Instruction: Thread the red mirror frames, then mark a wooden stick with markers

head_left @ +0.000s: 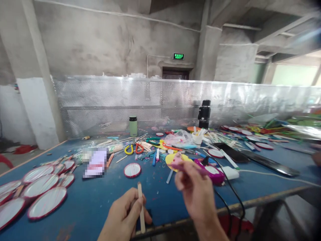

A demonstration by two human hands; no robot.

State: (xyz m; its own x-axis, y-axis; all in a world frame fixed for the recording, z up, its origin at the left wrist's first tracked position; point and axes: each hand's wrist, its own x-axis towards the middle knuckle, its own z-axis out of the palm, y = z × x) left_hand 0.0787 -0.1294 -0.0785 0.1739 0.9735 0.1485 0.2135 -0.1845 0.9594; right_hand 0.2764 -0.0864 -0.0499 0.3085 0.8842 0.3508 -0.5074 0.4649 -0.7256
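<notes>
My left hand [125, 214] is low at the front edge of the blue table [100, 197], closed around a flat wooden stick [140, 207] that stands nearly upright. My right hand [194, 192] is raised just to its right, pinching a thin purple pen-like tool [193, 167] that points left; the hand is a little blurred. A small red-rimmed round mirror [132, 170] lies on the table beyond both hands. A yellow disc with a pink piece [177, 159] lies behind the right hand.
Several larger red-rimmed oval mirrors [45, 201] lie at the left. Scissors [134, 148], pens, sticks and a plastic bag [179, 137] clutter the middle. A green bottle [133, 126] and a black flask [205, 113] stand by a perforated metal screen [105, 103]. Cables and a white charger [232, 173] lie at the right.
</notes>
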